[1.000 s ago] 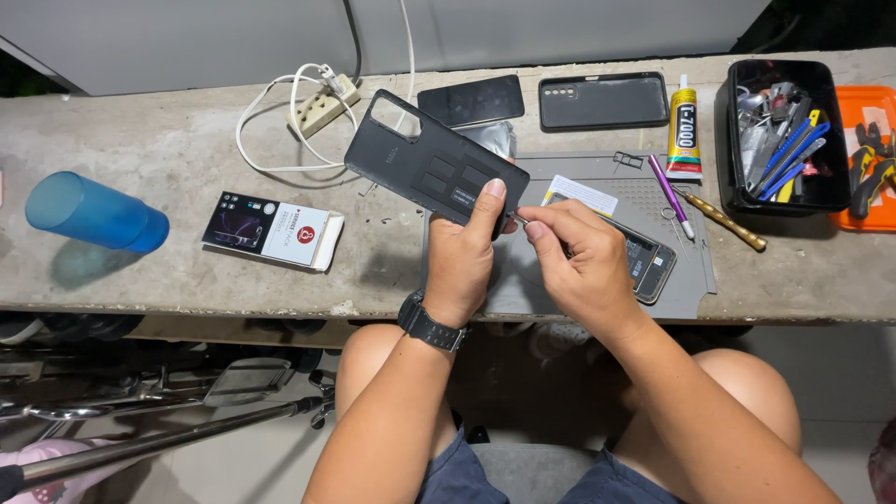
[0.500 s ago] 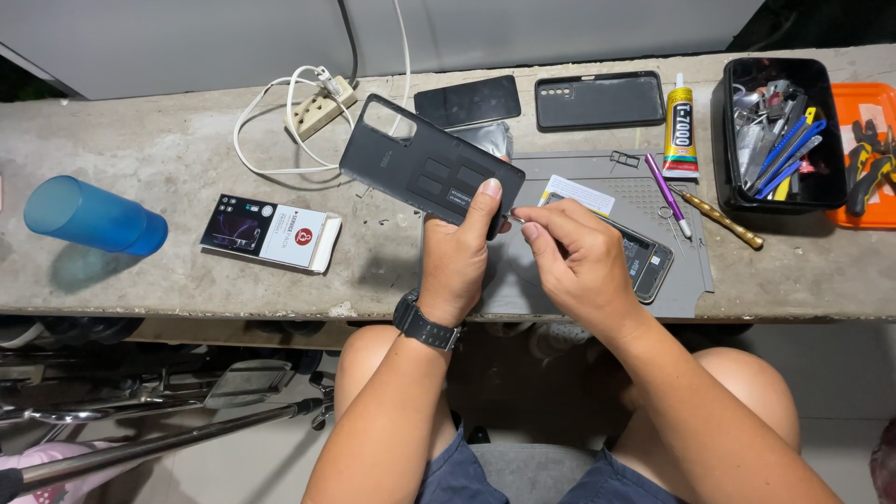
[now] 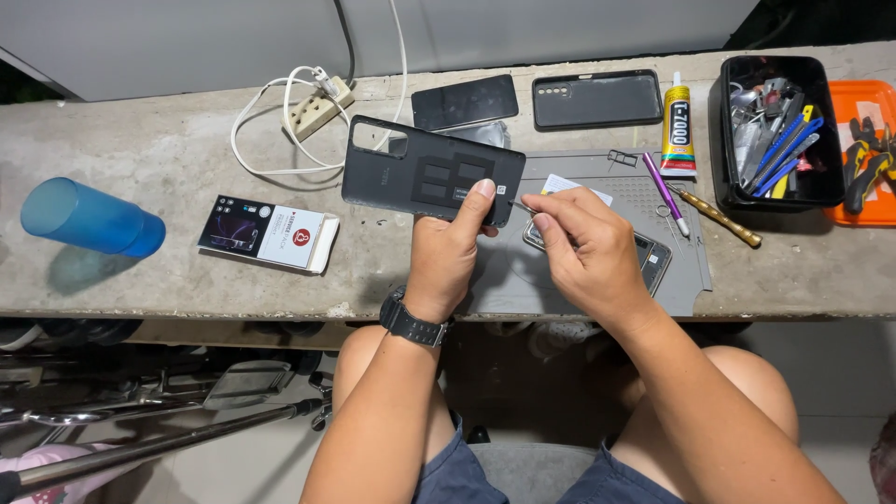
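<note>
Phone back cover gripped by left hand fingers, right hand fingers pinched shut beside its edge

Left of the hands lie a small box and a tumbler; right, a tool tray; behind, two phones.

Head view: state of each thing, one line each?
Back cover: off the phone, inner side up, held by left hand.
Right hand: pinches a thin tool at the cover's edge.
Phone: coverless, on grey mat, partly hidden.
Blue cup: on its side.
Glue tube: capped, lying flat.
Black bin: open, full of tools.
</note>
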